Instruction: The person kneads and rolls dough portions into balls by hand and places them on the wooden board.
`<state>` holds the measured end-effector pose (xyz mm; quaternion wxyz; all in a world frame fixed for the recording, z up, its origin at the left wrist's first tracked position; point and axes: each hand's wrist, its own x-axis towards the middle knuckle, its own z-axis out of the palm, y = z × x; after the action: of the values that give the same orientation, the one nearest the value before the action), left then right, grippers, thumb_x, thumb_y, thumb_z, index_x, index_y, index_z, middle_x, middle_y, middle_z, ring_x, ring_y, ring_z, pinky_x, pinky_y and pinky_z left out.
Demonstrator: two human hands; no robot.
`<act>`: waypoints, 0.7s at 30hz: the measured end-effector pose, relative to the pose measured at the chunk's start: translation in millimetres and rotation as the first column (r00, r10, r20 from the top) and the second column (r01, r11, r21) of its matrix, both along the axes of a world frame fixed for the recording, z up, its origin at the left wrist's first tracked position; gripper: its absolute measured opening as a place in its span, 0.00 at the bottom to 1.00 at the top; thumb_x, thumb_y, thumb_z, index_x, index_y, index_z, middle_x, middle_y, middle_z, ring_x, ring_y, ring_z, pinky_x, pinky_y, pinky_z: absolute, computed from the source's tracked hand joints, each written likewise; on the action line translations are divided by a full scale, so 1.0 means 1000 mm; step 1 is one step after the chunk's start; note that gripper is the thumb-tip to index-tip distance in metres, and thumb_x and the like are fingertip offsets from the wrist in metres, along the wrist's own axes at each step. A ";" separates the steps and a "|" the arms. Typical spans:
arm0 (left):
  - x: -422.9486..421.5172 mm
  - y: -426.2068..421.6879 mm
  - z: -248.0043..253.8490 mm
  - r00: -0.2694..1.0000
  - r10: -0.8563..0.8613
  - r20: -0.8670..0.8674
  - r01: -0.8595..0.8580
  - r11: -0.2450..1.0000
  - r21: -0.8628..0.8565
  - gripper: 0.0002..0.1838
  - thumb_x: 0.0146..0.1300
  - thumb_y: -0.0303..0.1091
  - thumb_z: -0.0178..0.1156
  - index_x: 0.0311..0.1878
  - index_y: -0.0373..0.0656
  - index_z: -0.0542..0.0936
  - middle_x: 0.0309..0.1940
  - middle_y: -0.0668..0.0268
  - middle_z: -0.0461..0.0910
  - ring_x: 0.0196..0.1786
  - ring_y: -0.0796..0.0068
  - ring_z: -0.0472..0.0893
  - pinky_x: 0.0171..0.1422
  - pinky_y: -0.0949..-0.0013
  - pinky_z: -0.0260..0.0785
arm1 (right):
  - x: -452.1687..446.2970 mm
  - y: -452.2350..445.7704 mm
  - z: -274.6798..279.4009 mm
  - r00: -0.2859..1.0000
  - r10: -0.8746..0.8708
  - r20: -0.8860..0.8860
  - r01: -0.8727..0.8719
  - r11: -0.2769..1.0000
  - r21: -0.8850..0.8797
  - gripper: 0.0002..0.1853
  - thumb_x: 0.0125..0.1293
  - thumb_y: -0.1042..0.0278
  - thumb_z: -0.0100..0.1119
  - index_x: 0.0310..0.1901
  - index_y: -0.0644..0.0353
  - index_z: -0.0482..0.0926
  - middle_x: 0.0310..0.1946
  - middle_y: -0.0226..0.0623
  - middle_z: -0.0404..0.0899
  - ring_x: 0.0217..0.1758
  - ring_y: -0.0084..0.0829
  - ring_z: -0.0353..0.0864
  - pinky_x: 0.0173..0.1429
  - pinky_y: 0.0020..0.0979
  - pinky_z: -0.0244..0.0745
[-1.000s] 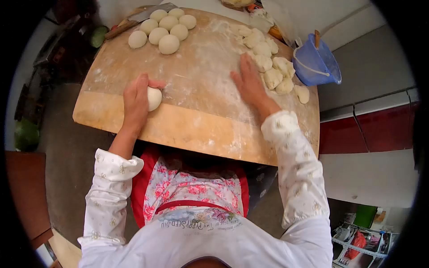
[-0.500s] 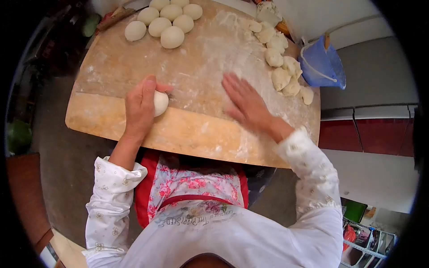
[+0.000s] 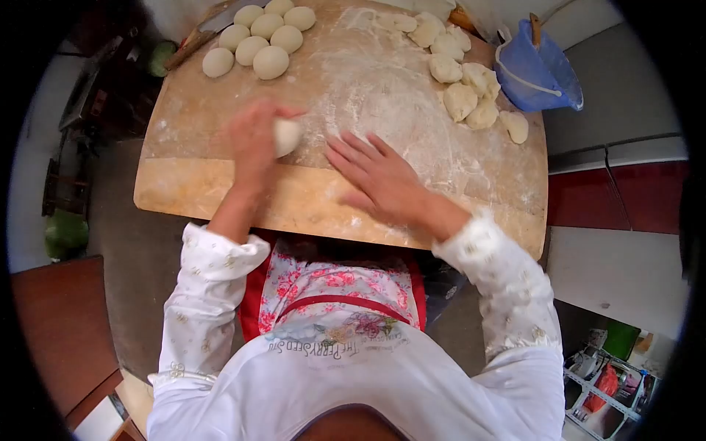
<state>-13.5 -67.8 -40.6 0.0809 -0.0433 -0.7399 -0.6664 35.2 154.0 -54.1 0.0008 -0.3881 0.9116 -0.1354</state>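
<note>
My left hand (image 3: 254, 140), a little blurred, is curled against the left side of a white dough ball (image 3: 287, 137) on the wooden board (image 3: 195, 184). Its thumb sticks out to the right above the ball. To the right of the ball, my right hand (image 3: 379, 176) has its fingers stretched out and holds nothing. Flour (image 3: 434, 151) is smeared over the board around it. Smooth round dough balls (image 3: 271, 62) sit grouped at the far left. Rougher lumps of dough (image 3: 460, 101) lie in a row along the far right.
A blue bucket (image 3: 540, 77) with a white handle stands past the board's right edge. At the far left edge rests a wooden stick (image 3: 191, 48). Lower right, a rack (image 3: 610, 393) holds several small items.
My right hand has moved left, closer to the dough ball. My left hand stays at the ball, now farther from the board's near edge. The whole view has shifted slightly.
</note>
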 end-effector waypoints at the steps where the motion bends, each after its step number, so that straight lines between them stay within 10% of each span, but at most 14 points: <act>1: -0.004 0.014 0.002 0.996 -0.064 -0.065 0.058 0.995 -0.082 0.21 0.73 0.42 0.46 0.35 0.39 0.84 0.36 0.62 0.86 0.38 0.71 0.80 0.48 0.70 0.71 | 0.020 0.013 0.007 0.999 -0.013 0.050 0.012 1.000 0.006 0.37 0.69 0.46 0.50 0.72 0.60 0.58 0.75 0.41 0.54 0.79 0.42 0.48 0.79 0.48 0.42; 3: -0.029 0.051 -0.023 0.905 -0.355 -0.233 0.305 0.925 -0.227 0.21 0.72 0.49 0.48 0.42 0.45 0.85 0.53 0.59 0.81 0.60 0.63 0.76 0.64 0.58 0.67 | 0.051 0.045 0.008 0.962 -0.240 0.131 0.235 0.970 0.059 0.37 0.69 0.50 0.52 0.73 0.61 0.56 0.76 0.43 0.53 0.79 0.42 0.48 0.79 0.48 0.41; 5: -0.019 0.102 -0.023 0.855 -0.417 -0.308 0.014 0.613 -0.790 0.24 0.69 0.56 0.51 0.58 0.53 0.80 0.69 0.60 0.68 0.76 0.61 0.57 0.78 0.44 0.42 | 0.072 0.077 -0.005 0.851 -0.525 0.020 0.523 0.850 0.068 0.37 0.69 0.53 0.53 0.74 0.62 0.54 0.76 0.45 0.52 0.79 0.42 0.48 0.79 0.49 0.39; 11: -0.079 0.100 -0.001 0.845 -0.453 -0.284 -0.137 0.330 -0.934 0.30 0.67 0.61 0.50 0.68 0.59 0.72 0.76 0.61 0.56 0.79 0.54 0.49 0.78 0.38 0.30 | 0.085 0.100 -0.007 0.692 -0.721 0.039 0.722 0.690 -0.051 0.36 0.69 0.58 0.52 0.74 0.63 0.53 0.75 0.46 0.53 0.79 0.45 0.48 0.79 0.49 0.40; 14: -0.088 0.034 0.016 0.810 -0.581 0.077 0.175 0.114 -0.978 0.29 0.67 0.58 0.53 0.67 0.59 0.73 0.76 0.63 0.55 0.79 0.55 0.49 0.79 0.41 0.35 | 0.083 0.098 -0.003 0.682 -0.729 0.063 0.731 0.676 -0.089 0.35 0.69 0.59 0.53 0.73 0.64 0.55 0.74 0.47 0.55 0.79 0.45 0.50 0.78 0.50 0.40; 17: -0.032 0.030 0.017 0.495 -0.867 0.058 0.633 0.314 -0.708 0.26 0.67 0.52 0.57 0.66 0.58 0.74 0.76 0.64 0.57 0.78 0.54 0.50 0.79 0.45 0.40 | 0.083 0.098 0.001 0.679 -0.731 0.067 0.734 0.673 -0.096 0.34 0.69 0.60 0.53 0.72 0.64 0.57 0.74 0.46 0.57 0.78 0.45 0.51 0.78 0.50 0.41; 21: 0.007 0.120 0.015 0.493 -0.859 -0.137 0.361 0.345 -0.866 0.20 0.65 0.46 0.60 0.59 0.51 0.79 0.69 0.62 0.68 0.75 0.56 0.59 0.78 0.48 0.46 | 0.079 0.095 0.001 0.667 -0.743 0.051 0.743 0.659 -0.116 0.32 0.69 0.61 0.53 0.71 0.63 0.59 0.73 0.47 0.58 0.78 0.44 0.53 0.78 0.48 0.44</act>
<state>-6.9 52.6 -25.1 0.0024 -0.5658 -0.7935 -0.2241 113.8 249.2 -53.1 -0.0795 0.0185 0.9800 -0.1814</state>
